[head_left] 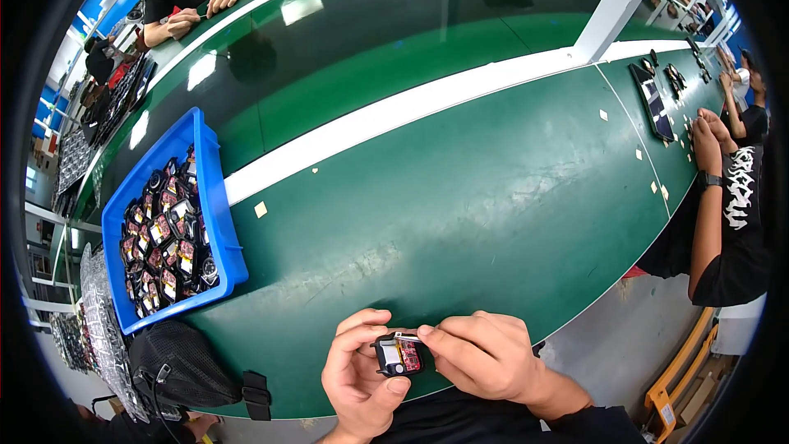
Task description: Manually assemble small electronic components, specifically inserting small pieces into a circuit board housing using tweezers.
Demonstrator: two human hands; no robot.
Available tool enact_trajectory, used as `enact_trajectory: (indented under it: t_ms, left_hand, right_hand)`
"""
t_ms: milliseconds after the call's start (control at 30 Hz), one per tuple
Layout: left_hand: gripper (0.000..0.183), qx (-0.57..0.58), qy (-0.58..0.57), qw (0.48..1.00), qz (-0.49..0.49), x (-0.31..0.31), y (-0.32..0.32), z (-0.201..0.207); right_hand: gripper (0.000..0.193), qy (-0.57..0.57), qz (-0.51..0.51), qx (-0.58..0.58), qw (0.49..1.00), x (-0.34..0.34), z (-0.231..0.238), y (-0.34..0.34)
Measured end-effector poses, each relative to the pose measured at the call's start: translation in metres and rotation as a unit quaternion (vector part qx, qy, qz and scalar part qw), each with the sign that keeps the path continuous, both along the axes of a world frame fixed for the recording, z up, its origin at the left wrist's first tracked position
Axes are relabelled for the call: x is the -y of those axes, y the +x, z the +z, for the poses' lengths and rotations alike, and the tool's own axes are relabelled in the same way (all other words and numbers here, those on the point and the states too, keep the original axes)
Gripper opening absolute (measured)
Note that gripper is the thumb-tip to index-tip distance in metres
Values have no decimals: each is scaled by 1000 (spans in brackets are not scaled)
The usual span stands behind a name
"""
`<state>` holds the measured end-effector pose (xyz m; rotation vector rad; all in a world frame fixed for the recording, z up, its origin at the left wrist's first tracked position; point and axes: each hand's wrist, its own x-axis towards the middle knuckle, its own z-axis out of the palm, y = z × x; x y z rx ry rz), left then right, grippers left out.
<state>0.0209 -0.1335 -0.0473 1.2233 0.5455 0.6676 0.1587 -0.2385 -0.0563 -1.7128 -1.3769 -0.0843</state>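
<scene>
My left hand (352, 374) grips a small black watch case (400, 355) by its edges, close to the table's near edge. The case lies open side up, showing a red circuit board and a silvery-white block inside. Pinched in my right hand (493, 358) is a short, thin metal tool, apparently tweezers (406, 336), whose end reaches over the top edge of the case. My right fingers cover the rest of the tool. Whether its tip touches a part inside is too small to tell.
A blue bin (234, 238) full of similar open watch cases stands at the left on the green table (427, 230). A black mesh bag (185, 366) is at the near left. Small pale scraps (260, 210) dot the table. Co-workers sit across and at the right, near a black tray (652, 103).
</scene>
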Motion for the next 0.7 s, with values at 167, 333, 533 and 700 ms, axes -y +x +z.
enact_trajectory:
  t_ms: [167,333,533,700]
  left_hand:
    - [60,4,-8,1000,5,1,0,1]
    - [61,6,-9,1000,3,1,0,-1]
    - [49,72,-43,996,-18,-1,-4,-14]
    - [59,55,-35,998,-24,-2,-5,-18]
  right_hand:
    - [40,3,-1,-11,1000,1,-2,-1]
    - [39,-1,4,-26,1000,1,-2,0]
    - [36,-6,13,-39,999,2,0,1]
    - [29,2,25,-99,995,1,1,2]
